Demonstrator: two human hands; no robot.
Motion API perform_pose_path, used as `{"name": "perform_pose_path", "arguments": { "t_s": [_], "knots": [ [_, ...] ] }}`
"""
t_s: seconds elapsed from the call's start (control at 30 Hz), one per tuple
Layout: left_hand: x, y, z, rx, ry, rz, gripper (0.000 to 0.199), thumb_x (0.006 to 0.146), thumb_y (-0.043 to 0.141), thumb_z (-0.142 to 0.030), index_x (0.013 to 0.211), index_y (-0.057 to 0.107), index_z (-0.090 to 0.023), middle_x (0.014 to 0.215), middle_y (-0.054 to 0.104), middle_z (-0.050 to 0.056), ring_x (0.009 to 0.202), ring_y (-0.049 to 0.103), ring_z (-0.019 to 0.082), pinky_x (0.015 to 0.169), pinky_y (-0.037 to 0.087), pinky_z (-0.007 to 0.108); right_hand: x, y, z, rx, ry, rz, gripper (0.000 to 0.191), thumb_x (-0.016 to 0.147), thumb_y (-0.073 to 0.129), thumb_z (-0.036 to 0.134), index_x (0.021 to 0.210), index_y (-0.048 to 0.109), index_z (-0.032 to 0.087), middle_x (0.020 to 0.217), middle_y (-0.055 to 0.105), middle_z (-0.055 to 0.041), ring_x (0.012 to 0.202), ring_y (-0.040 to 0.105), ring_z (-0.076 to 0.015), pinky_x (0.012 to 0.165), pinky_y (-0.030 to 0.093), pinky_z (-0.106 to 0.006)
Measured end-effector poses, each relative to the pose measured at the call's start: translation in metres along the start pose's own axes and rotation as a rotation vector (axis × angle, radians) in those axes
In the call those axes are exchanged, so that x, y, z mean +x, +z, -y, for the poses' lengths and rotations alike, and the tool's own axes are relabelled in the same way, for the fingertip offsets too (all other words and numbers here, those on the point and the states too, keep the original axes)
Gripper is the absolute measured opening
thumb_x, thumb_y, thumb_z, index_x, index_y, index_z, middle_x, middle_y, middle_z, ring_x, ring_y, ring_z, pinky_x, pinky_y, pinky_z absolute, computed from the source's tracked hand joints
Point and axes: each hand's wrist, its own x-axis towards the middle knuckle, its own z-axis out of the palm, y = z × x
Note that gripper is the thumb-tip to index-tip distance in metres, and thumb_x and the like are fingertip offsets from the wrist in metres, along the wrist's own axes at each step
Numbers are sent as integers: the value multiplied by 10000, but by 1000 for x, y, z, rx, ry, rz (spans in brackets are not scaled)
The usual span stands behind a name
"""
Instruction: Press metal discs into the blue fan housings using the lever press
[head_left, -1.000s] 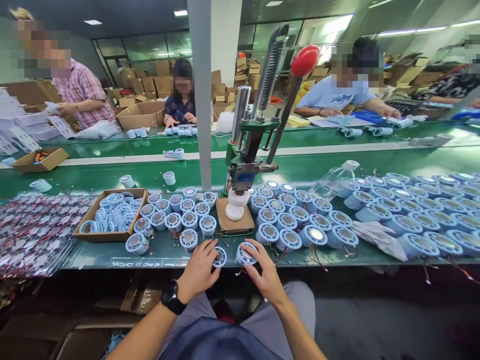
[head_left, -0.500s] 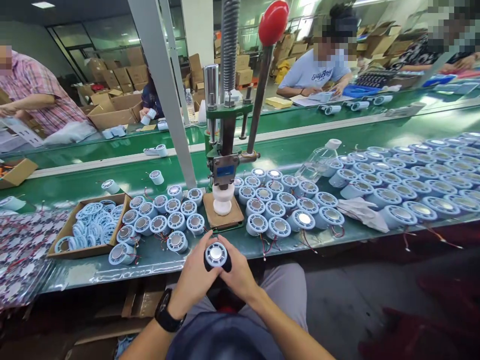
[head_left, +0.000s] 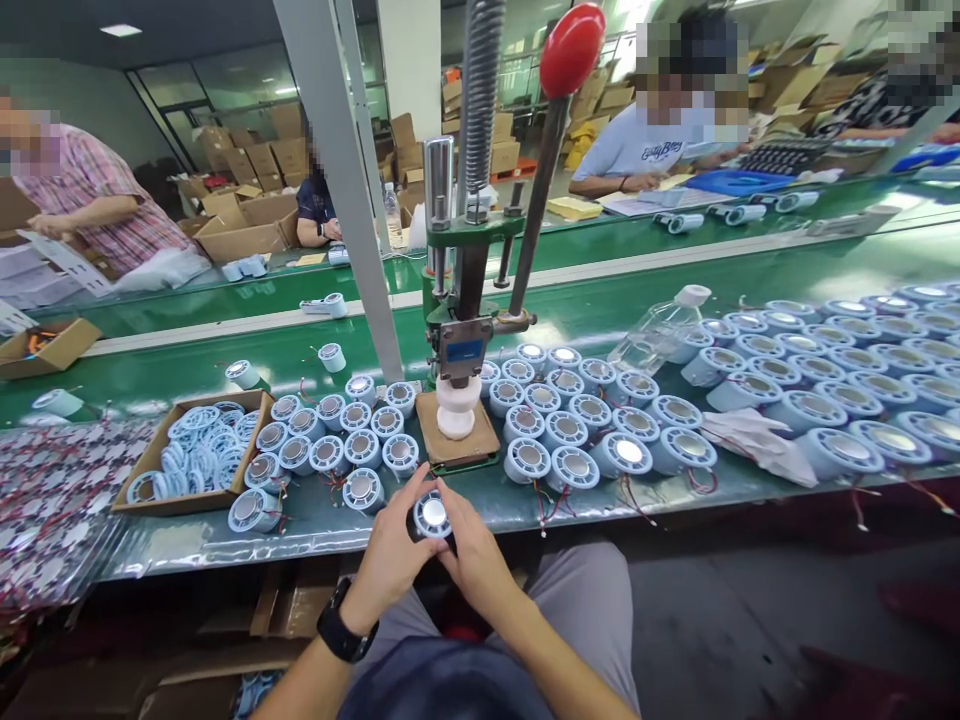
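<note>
The round blue part [head_left: 433, 514] sits between the two hands, framed by their fingers and thumbs over the near edge of the tabletop [head_left: 307, 548]. The left hand [head_left: 391, 545] and the right hand [head_left: 476, 555] are curled to about the part's width, holding it from either side. Their fingertips come together just beyond it, and the thumbs close in on its near side. Both forearms reach forward and slant inward, with a black watch [head_left: 343, 622] on the left wrist. The part's ringed face, with a shiny metal disc at its centre, points up towards the wearer. Its outline is circular, showing no long axis across the face; the hands hide its depth.

Just beyond the fingertips stands the hand press [head_left: 461, 345], its white plunger tip [head_left: 456, 408] over a brown base plate [head_left: 480, 442]. Similar blue units [head_left: 328, 452] stand to the left of the hands, near a carton of blue rings [head_left: 180, 504]; more blue units [head_left: 570, 430] stand to the right.
</note>
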Motion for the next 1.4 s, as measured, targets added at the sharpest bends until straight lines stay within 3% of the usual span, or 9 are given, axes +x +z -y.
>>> {"name": "perform_pose_path", "arguments": {
  "t_s": [0.17,0.3,0.5,0.6,0.73,0.93,1.13,1.3,1.4],
  "knots": [
    [-8,19,29,-30,83,-16,742,819,579,-215,1506,300,-177,1583,309,116,1482,259,251,1238,205,452,0,-12,2,-70,17,173,874,799,421,24,1594,124,236,1523,372,-136,1407,395,-245,1153,405,-478],
    [-8,24,28,-8,97,-80,606,809,590,-221,1397,454,-160,1473,475,132,1380,432,278,1182,315,475,21,-65,13,-111,-17,398,866,826,558,113,1587,161,227,1566,308,-130,1446,347,-266,1162,405,-452],
    [28,-6,-27,50,121,-165,581,655,737,-162,1224,619,-189,1204,675,79,1142,611,283,1062,440,436,151,-227,98,-392,-393,-286,592,909,565,217,1474,387,215,1436,478,-106,1383,426,-266,1178,352,-528],
    [68,-17,-49,3,173,-198,549,627,772,-164,1162,644,-168,1121,697,89,1050,640,279,1005,472,427,239,-280,127,-409,-398,-534,508,903,601,239,1387,467,160,1336,549,-132,1259,527,-239,1100,427,-481],
    [119,-12,-59,-162,209,-149,530,592,795,-126,1102,648,-134,1122,693,121,1047,634,281,1020,452,449,315,-287,118,-107,-346,-511,282,1013,418,344,1104,600,148,955,671,-70,844,662,-122,759,554,-250],
    [145,4,-52,-298,207,37,470,596,813,-132,1033,641,-114,950,721,94,894,670,237,917,515,429,337,-269,102,108,-323,-482,358,1016,388,387,855,582,134,731,610,0,531,596,-49,497,433,-130],
    [141,3,-41,-359,231,72,684,557,849,-166,1181,571,-123,1084,677,112,1016,629,253,988,470,456,269,-272,138,160,-285,-532,294,1005,319,224,951,589,120,811,617,-24,683,649,-85,668,532,-245],
    [145,10,-31,-362,271,-10,817,517,842,-116,1270,527,-151,1235,613,107,1178,548,275,1101,371,458,86,-183,91,27,-623,-770,230,913,478,246,987,694,274,922,636,-59,923,655,-253,842,553,-513],
    [147,13,-25,-360,267,-41,873,508,858,-124,1306,507,-158,1228,610,106,1180,546,284,1106,366,476,19,-134,51,-175,-454,-759,311,896,493,170,1018,709,358,891,587,-51,940,644,-280,822,536,-544]
  ]
}}
